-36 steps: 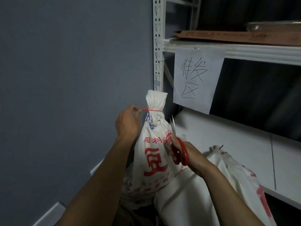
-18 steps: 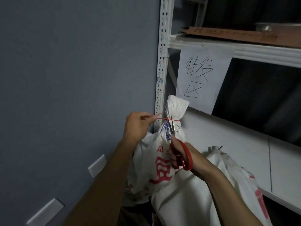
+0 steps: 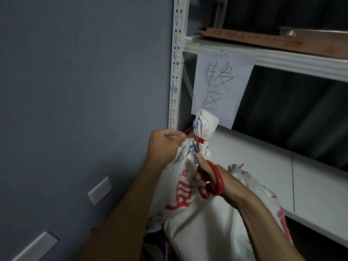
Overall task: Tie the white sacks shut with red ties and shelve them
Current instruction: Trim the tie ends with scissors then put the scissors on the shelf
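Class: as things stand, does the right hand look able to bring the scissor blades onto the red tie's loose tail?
Probably yes: the right hand already has the scissors at the red tie, whose tail the left hand pulls clear.

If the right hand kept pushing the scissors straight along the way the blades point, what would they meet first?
The right hand aims the scissors up and slightly left. Their tips already sit at the red tie on the sack neck, so the tie's tail probably comes first; depth is uncertain.
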